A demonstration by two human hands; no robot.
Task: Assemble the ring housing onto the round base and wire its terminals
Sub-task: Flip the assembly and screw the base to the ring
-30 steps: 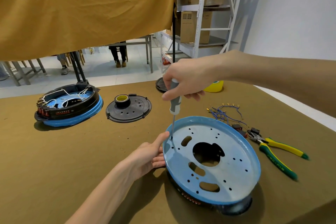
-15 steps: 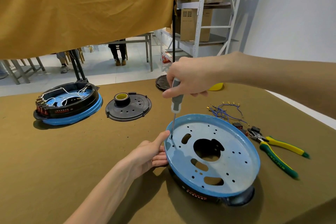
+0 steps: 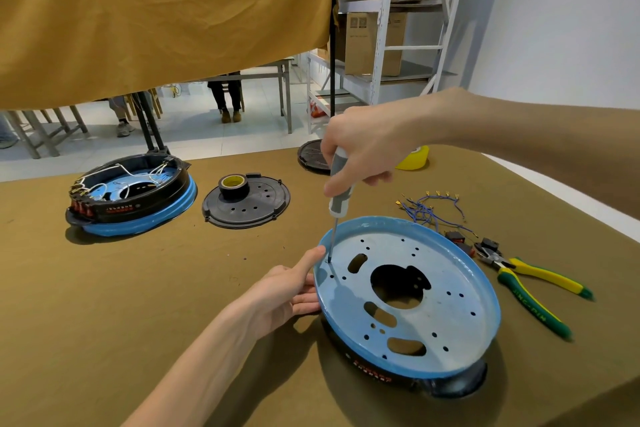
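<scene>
While my right hand [image 3: 360, 149] grips the screwdriver [image 3: 337, 198] and my left hand [image 3: 291, 291] steadies the blue plate [image 3: 450, 322] with loose fingers, the tip beside my left thumb could slip from the hole.

Your olive-brown cloth tabletop [image 3: 145, 295] carries two blue-rimmed round assemblies [image 3: 408, 302] [image 3: 131, 194], a black perforated disc [image 3: 247, 206], blue terminal wires [image 3: 427, 208] and yellow-green pliers [image 3: 526, 284].

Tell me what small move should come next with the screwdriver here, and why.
Probably keep turning the screwdriver in place: its tip sits at a hole near the left rim of the round base, the right hand grips the handle, and the left hand steadies the rim.
</scene>
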